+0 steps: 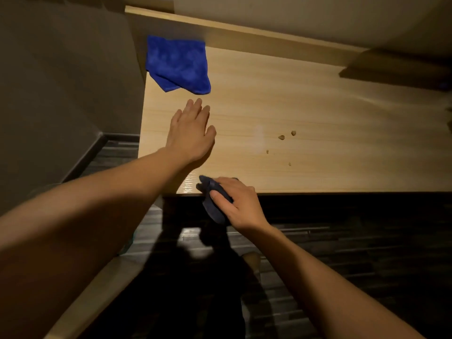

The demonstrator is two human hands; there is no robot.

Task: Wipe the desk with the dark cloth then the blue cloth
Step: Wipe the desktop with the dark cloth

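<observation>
You're in what looks like a home room or a small hotel-style room — not a workshop or lab. The light wood-grain table (305, 99) sits built into a corner, with a matching raised back edge (244, 33) against a plain pale wall (305, 13) and a grey side wall (61, 69). Below you there's dark plank flooring (354, 253) with a dark skirting board (93, 152) — warm, dim indoor lighting throughout. A few crumbs (281, 137) lie on the table.
</observation>
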